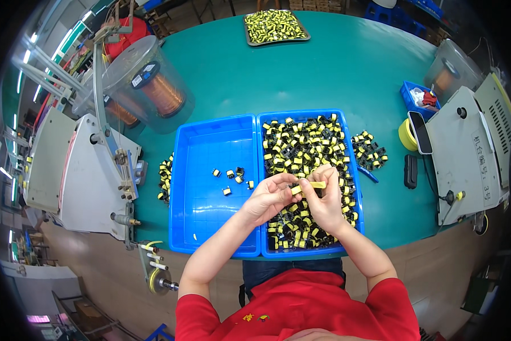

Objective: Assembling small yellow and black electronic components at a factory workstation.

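Both hands meet over the right blue bin (355, 216), which is heaped with small black bobbins wound in yellow tape (301, 145). My left hand (269, 199) pinches a small yellow-taped bobbin (296, 190), mostly covered by the fingers. A short strip of yellow tape (319, 184) sticks out at the thumb and fingers of my right hand (326, 204), which are closed on it. Whether the strip joins the bobbin cannot be made out. In the left blue bin (204, 170) lie several loose bobbins (231, 174) and a small pale scrap (194, 236).
Loose bobbins lie beside both bins, with a blue-handled tool (368, 174) at the right. A winding machine (99, 176) and copper wire spools (163, 94) stand left. Rightward are a phone (420, 132), a black case (410, 171) and another machine (466, 153). A filled metal tray (275, 28) sits far back.
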Tool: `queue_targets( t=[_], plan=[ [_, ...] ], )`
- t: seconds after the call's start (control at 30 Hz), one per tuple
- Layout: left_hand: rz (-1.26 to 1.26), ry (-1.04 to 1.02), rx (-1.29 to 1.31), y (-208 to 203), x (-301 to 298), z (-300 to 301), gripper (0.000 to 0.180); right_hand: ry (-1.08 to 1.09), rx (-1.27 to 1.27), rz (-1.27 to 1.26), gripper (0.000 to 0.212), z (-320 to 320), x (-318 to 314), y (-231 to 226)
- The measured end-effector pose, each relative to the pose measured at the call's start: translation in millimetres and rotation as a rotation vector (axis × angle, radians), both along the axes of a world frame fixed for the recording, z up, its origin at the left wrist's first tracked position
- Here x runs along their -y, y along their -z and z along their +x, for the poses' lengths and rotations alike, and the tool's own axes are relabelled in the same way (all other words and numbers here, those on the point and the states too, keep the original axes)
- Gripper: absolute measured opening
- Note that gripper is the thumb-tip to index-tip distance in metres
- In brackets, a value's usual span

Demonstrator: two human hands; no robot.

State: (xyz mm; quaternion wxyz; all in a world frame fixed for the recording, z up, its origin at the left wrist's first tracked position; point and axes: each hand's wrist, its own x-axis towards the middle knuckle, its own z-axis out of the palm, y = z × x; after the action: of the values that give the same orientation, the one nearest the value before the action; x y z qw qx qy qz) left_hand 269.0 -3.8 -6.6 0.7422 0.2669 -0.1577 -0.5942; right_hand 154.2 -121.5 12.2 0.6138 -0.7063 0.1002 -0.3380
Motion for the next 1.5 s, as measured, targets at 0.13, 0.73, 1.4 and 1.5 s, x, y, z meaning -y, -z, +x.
queue_targets(
  t=[0.13, 0.73, 1.4, 1.5],
  plan=[
    [-0.018, 0.021, 0.019, 1, -1, 1, 0.032, 0.004, 0.010, -0.044, 0.029, 0, 0, 2],
    [-0.002, -0.030, -0.014, -6, 2, -6, 0.041, 0.100, -0.016, -0.186, 0.023, 4, -1, 4],
    [-0.015, -0.066, 0.025, -3, 6, -11, 0.038, 0.127, -0.080, -0.343, 0.013, 2, 3, 10],
    [-0.090, -0.006, 0.020, -2, 4, -10, 0.040, 0.134, -0.076, -0.361, 0.013, 3, 2, 8]
  ],
)
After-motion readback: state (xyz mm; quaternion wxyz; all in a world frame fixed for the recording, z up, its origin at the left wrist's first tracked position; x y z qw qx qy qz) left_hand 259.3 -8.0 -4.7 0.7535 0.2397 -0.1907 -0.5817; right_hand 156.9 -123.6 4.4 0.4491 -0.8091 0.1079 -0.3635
